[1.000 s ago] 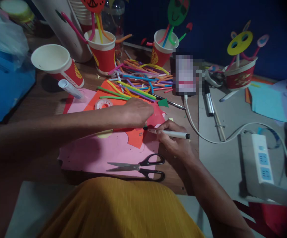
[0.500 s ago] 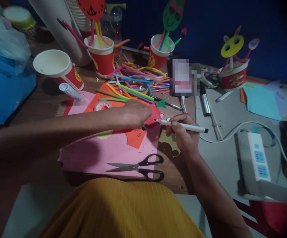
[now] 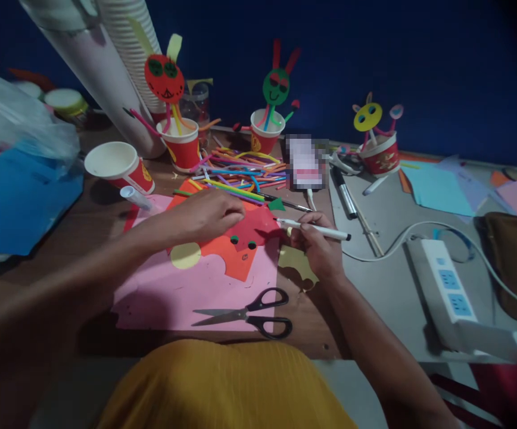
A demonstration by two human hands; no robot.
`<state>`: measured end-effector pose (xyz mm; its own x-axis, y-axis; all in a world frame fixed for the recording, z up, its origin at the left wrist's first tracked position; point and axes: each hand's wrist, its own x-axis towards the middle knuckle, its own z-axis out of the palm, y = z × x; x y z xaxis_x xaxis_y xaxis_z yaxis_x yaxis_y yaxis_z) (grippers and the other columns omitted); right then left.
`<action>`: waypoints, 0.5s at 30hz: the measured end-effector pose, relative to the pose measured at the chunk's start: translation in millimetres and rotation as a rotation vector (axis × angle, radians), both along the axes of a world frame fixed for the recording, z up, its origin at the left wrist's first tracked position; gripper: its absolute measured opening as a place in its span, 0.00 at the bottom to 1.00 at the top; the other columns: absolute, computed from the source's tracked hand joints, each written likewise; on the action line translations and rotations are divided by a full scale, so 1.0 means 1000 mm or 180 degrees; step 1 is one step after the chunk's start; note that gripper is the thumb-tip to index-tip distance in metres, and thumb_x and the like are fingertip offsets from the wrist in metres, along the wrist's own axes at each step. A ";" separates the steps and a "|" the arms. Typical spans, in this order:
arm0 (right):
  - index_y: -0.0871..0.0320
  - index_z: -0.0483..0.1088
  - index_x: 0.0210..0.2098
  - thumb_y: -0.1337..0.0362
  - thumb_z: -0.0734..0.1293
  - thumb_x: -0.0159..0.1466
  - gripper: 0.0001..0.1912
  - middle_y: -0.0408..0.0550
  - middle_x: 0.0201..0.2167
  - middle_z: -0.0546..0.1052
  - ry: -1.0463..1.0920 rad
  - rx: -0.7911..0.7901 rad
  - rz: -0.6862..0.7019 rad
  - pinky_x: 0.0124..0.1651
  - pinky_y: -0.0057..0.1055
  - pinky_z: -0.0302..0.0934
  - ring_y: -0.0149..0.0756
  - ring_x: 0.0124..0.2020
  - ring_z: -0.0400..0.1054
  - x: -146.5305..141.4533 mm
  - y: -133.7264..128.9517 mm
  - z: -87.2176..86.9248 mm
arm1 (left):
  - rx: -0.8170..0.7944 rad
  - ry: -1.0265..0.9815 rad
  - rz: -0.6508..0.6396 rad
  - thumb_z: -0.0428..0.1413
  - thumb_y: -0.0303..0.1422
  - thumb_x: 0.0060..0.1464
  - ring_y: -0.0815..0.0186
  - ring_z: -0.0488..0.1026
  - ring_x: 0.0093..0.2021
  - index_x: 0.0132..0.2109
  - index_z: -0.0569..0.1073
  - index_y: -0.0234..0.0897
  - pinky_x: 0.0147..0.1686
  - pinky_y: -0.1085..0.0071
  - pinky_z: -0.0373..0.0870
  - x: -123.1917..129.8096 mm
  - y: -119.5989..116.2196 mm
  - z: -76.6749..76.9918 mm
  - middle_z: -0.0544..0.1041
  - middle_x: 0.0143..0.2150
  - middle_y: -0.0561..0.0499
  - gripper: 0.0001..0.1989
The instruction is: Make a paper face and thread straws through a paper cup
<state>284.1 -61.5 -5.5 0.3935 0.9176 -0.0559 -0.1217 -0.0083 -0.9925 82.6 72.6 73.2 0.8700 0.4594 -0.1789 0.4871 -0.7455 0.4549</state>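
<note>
Over the red paper (image 3: 262, 225), my left hand (image 3: 216, 211) has its fingers curled together; whether anything is inside them is hidden. My right hand (image 3: 323, 247) grips a white marker (image 3: 332, 231), its dark tip pointing left at the red paper's right edge. Two small green-and-black eye pieces (image 3: 243, 242) show near the red paper's lower edge. Orange paper (image 3: 240, 268) and a pale yellow disc (image 3: 186, 255) lie on a pink sheet (image 3: 164, 304). Black-handled scissors (image 3: 247, 313) rest with blades parted at the sheet's front edge.
Behind the papers lie pipe cleaners (image 3: 240, 164). Decorated cups (image 3: 182, 149) stand along the back, with an empty cup (image 3: 113, 164) at left. A blurred phone (image 3: 305, 164), a cable and a power strip (image 3: 450, 280) are to the right.
My left hand has drawn back to the left, uncovering the eye pieces. My right hand still holds the marker near the red paper. The view has tilted up, showing more of the cup figures.
</note>
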 end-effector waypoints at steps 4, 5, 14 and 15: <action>0.54 0.65 0.35 0.57 0.64 0.59 0.08 0.38 0.23 0.72 0.0013 -0.0004 0.0060 0.29 0.28 0.64 0.29 0.23 0.67 -0.001 0.000 -0.003 | -0.0098 -0.0618 0.0939 0.46 0.35 0.57 0.68 0.72 0.29 0.38 0.76 0.36 0.30 0.75 0.65 -0.024 -0.021 -0.016 0.79 0.31 0.52 0.15; 0.54 0.65 0.35 0.56 0.64 0.59 0.09 0.39 0.24 0.73 0.0015 0.0003 0.0055 0.30 0.29 0.65 0.30 0.25 0.68 -0.001 -0.001 -0.004 | -0.0060 -0.0847 0.1118 0.46 0.36 0.57 0.68 0.73 0.30 0.38 0.77 0.36 0.31 0.75 0.66 -0.028 -0.026 -0.021 0.79 0.32 0.51 0.15; 0.55 0.68 0.48 0.47 0.59 0.62 0.23 0.50 0.43 0.75 -0.0477 0.0253 0.0301 0.43 0.37 0.67 0.38 0.41 0.71 0.000 -0.005 -0.006 | 0.0266 -0.1517 0.1875 0.47 0.37 0.58 0.65 0.76 0.36 0.38 0.77 0.38 0.38 0.72 0.73 -0.044 -0.040 -0.040 0.80 0.37 0.48 0.14; 0.54 0.67 0.49 0.47 0.58 0.62 0.23 0.51 0.45 0.75 -0.0586 0.0267 0.0333 0.44 0.37 0.67 0.39 0.43 0.71 -0.001 -0.005 -0.005 | 0.0273 -0.1510 0.1848 0.47 0.37 0.58 0.64 0.76 0.37 0.38 0.76 0.39 0.39 0.71 0.73 -0.045 -0.041 -0.040 0.80 0.36 0.49 0.14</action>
<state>283.5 -66.9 -10.5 0.2925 0.9524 0.0862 0.0586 0.0721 -0.9957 37.9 31.9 33.0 0.4587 0.8630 0.2116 0.5789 -0.4709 0.6657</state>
